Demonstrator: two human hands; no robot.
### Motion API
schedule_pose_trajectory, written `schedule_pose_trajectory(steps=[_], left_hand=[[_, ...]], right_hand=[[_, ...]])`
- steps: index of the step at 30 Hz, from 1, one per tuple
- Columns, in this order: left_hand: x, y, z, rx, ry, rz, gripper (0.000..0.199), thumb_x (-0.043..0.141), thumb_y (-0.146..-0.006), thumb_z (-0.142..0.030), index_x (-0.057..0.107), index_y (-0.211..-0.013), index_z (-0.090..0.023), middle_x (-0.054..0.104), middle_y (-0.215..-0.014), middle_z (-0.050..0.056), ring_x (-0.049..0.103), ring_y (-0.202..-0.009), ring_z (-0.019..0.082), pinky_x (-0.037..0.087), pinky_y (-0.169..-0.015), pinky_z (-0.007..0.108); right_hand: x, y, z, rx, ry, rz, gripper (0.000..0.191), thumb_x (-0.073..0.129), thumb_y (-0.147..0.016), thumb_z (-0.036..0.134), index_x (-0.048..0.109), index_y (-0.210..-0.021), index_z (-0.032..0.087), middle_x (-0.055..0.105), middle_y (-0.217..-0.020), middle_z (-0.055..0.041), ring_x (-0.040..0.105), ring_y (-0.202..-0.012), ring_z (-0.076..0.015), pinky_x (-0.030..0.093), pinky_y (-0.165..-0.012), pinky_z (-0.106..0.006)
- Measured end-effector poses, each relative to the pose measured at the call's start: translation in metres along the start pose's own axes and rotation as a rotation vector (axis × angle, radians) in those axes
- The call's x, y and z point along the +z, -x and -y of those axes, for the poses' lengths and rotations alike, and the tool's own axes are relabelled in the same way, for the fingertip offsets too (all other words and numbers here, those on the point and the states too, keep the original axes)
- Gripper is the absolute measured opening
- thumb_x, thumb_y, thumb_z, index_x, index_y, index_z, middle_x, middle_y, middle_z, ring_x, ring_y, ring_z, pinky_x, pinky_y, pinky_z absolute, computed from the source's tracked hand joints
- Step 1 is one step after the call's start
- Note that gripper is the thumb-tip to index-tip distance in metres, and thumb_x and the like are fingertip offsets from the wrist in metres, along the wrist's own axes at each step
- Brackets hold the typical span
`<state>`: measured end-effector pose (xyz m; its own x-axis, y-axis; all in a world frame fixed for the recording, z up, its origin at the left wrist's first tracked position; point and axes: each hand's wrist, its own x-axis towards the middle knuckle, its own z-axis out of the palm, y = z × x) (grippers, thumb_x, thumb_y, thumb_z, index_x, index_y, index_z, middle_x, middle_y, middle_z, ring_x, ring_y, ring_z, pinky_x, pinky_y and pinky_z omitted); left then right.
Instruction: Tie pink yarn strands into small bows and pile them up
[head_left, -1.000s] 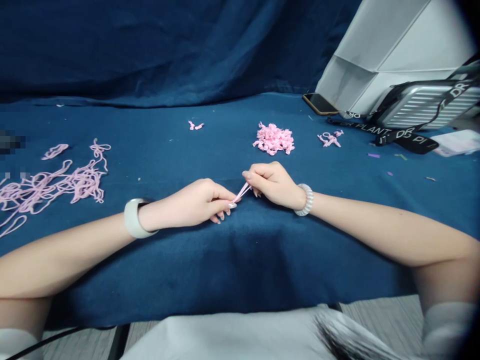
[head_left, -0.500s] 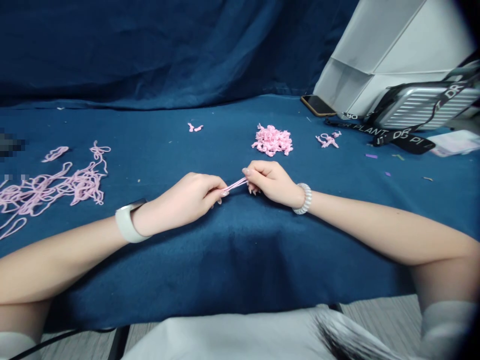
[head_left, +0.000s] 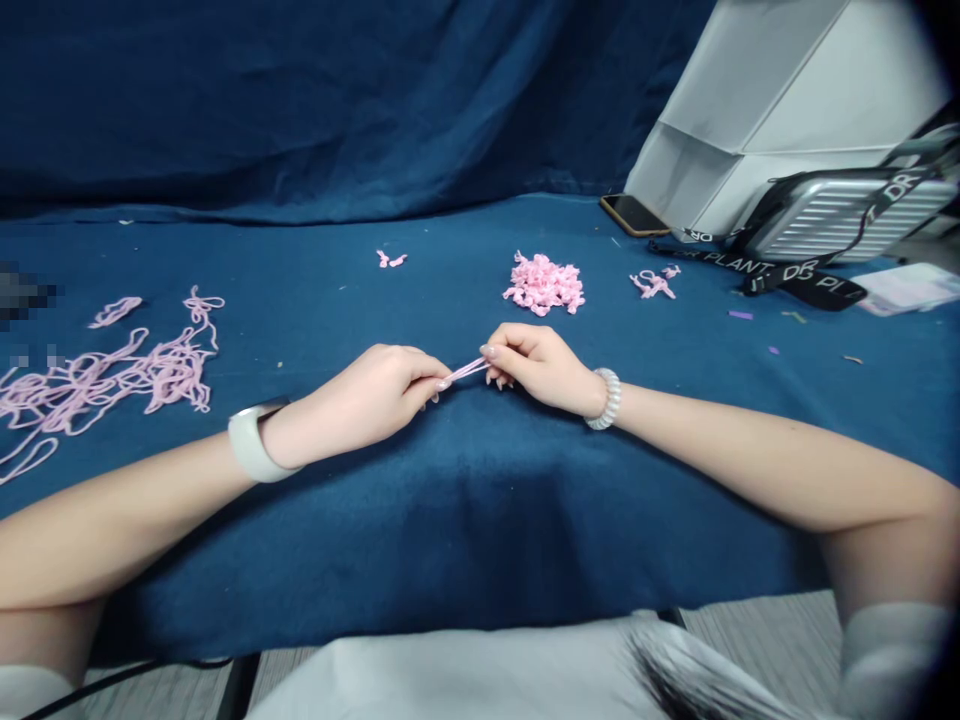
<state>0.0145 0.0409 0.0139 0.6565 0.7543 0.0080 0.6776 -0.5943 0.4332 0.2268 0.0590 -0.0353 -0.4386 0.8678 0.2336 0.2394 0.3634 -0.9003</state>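
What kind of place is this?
Likely a makeshift craft or piecework table, perhaps at home: a blue cloth covers the surface, with tangled pink cord, a heap of small knotted pink pieces, and a phone lying nearby.

this looks like an indoor craft workspace, perhaps a small workroom: navy cloth (head_left: 480, 530) covers the table, more cloth (head_left: 300, 100) hangs behind, and pink cord (head_left: 112, 380) lies in loose tangles and knotted bits, with a phone (head_left: 634, 215), silver case (head_left: 847, 215) and white bag (head_left: 750, 110) nearby.
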Motion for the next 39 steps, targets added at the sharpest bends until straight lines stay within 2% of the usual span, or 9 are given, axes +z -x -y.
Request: schedule_pose_trajectory(steps=[4,8,14,22,25,28,31,34,39], left_hand=[[-0.001,0.0,0.001,-0.127,0.138,0.062,0.026,0.046,-0.085,-0.03,0.07,-0.086,-0.019,0.066,-0.068,0.0,0.055,-0.051,0.01,0.041,-0.053,0.02],[-0.006,-0.002,0.003,-0.269,0.407,0.267,0.03,0.05,-0.082,-0.038,0.07,-0.093,-0.018,0.067,-0.073,0.003,0.055,-0.049,0.01,0.044,-0.045,0.019],[-0.008,-0.002,0.004,-0.262,0.548,0.503,0.028,0.053,-0.082,-0.033,0.07,-0.099,-0.019,0.063,-0.072,0.002,0.053,-0.045,0.007,0.044,-0.041,0.016],[-0.004,0.0,-0.003,-0.354,0.664,0.468,0.018,0.053,-0.079,-0.025,0.067,-0.081,-0.015,0.05,-0.06,-0.001,0.047,-0.046,0.007,0.045,-0.04,0.016],[-0.003,0.0,-0.004,-0.366,0.707,0.476,0.017,0.053,-0.079,-0.026,0.066,-0.079,-0.015,0.049,-0.059,-0.001,0.046,-0.047,0.008,0.045,-0.04,0.015],[-0.003,0.001,-0.004,-0.356,0.717,0.5,0.021,0.053,-0.081,-0.031,0.066,-0.081,-0.015,0.051,-0.06,-0.001,0.046,-0.047,0.007,0.045,-0.04,0.015],[-0.003,0.001,-0.005,-0.352,0.711,0.5,0.022,0.054,-0.081,-0.033,0.066,-0.08,-0.015,0.049,-0.057,-0.001,0.046,-0.045,0.007,0.045,-0.04,0.016],[-0.002,0.001,-0.005,-0.343,0.716,0.487,0.023,0.055,-0.082,-0.034,0.066,-0.079,-0.015,0.048,-0.055,-0.002,0.045,-0.043,0.006,0.044,-0.039,0.016],[-0.001,0.002,-0.003,-0.356,0.71,0.468,0.023,0.053,-0.083,-0.034,0.066,-0.08,-0.014,0.048,-0.056,-0.002,0.045,-0.043,0.006,0.045,-0.039,0.016]], right_hand=[[0.0,0.0,0.001,-0.012,0.113,-0.019,0.032,0.05,-0.087,0.04,0.054,-0.07,0.014,0.062,-0.061,-0.0014,0.055,-0.052,-0.0086,0.044,-0.054,-0.021],[0.0,0.0,0.003,-0.091,0.269,0.005,0.031,0.05,-0.088,0.036,0.057,-0.067,0.014,0.06,-0.058,-0.0002,0.054,-0.052,-0.0085,0.041,-0.056,-0.021],[0.0,0.0,0.006,-0.166,0.347,0.14,0.038,0.044,-0.091,0.036,0.052,-0.061,0.014,0.053,-0.053,0.0021,0.046,-0.049,-0.0067,0.034,-0.054,-0.02],[-0.002,0.0,0.005,-0.053,0.24,0.15,0.046,0.04,-0.092,0.042,0.048,-0.056,0.014,0.049,-0.049,0.0024,0.044,-0.047,-0.0066,0.036,-0.054,-0.02],[-0.005,-0.001,0.002,-0.059,0.172,0.141,0.041,0.038,-0.092,0.043,0.058,-0.073,0.013,0.056,-0.058,0.0007,0.049,-0.053,-0.0081,0.039,-0.058,-0.022],[-0.005,-0.001,-0.001,-0.178,0.181,0.119,0.034,0.039,-0.093,0.039,0.06,-0.099,0.014,0.063,-0.082,-0.0051,0.056,-0.069,-0.0115,0.044,-0.068,-0.025],[-0.002,0.001,0.0,-0.39,0.291,0.194,0.032,0.045,-0.09,0.041,0.059,-0.104,0.014,0.062,-0.098,-0.0098,0.057,-0.087,-0.0162,0.044,-0.08,-0.031],[0.004,0.003,0.003,-0.507,0.416,0.301,0.034,0.052,-0.087,0.044,0.059,-0.101,0.014,0.062,-0.096,-0.0095,0.055,-0.09,-0.0183,0.041,-0.085,-0.034],[0.01,0.003,0.004,-0.496,0.497,0.309,0.029,0.044,-0.093,0.036,0.062,-0.087,0.014,0.062,-0.088,-0.0073,0.055,-0.084,-0.0163,0.04,-0.082,-0.032]])
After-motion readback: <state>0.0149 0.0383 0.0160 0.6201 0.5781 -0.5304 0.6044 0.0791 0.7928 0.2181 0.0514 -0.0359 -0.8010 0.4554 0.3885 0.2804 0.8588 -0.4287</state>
